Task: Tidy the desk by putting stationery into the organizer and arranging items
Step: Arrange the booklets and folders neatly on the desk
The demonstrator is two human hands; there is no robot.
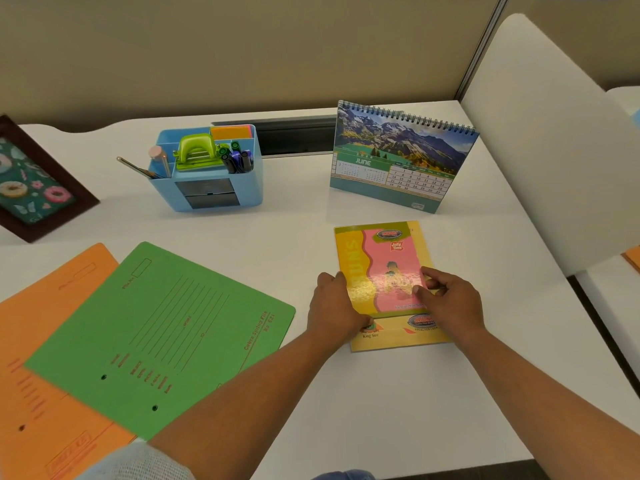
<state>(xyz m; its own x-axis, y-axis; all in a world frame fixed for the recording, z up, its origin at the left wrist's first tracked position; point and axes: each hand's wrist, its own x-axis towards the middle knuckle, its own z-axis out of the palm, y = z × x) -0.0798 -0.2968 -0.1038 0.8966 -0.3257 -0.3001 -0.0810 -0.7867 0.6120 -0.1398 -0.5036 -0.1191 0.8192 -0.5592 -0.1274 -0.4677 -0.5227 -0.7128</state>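
Note:
A yellow and pink notebook (384, 258) lies flat on the white desk (298, 237), on top of a larger yellow notebook (391, 336) whose lower edge sticks out. My left hand (332, 306) grips the top notebook's left edge. My right hand (450, 299) rests its fingers on the cover's lower right. The blue organizer (249, 188) stands at the back left, holding a green hole punch (195, 152), markers (237, 157), sticky notes (230, 132) and pencils (138, 169).
A green file folder (162, 334) overlaps an orange folder (41, 393) at the front left. A desk calendar (398, 157) stands behind the notebooks. A framed picture (31, 181) leans at the far left. A white partition (554, 150) borders the right side.

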